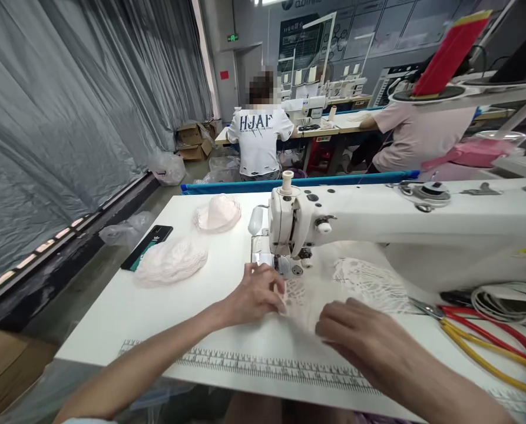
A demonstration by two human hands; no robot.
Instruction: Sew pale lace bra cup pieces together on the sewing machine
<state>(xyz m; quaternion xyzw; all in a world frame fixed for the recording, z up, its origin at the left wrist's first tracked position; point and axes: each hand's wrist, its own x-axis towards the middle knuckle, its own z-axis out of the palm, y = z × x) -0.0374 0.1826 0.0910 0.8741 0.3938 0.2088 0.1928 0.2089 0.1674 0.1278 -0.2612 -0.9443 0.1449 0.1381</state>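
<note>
Your left hand (256,294) is at the needle end of the white industrial sewing machine (360,215), its thumb and forefinger together, pinching the near-left edge of a sheer, pale lace piece (295,291). That piece lies flat on the white bench (227,256), just in front of the needle area and between your two hands. Your right hand (360,327) is at the right edge of the same lace, knuckles up and fingers bent under — whether they are clamped on the cloth or only resting there, you cannot tell from this angle.

Behind your right hand, under the machine's arm, more white lace (371,285) is spread out. To its right lie scissors (483,338) with red and yellow handles, blades pointing toward that lace, and beside them a coiled pale cable (510,303).

On your left, two pale pink fabric piles sit well apart from your hands — a nearer pile (172,263) overlapping a black phone (159,234), and a farther pile (218,213) toward the back edge. A printed ruler scale (289,372) runs along the bench's front.
</note>
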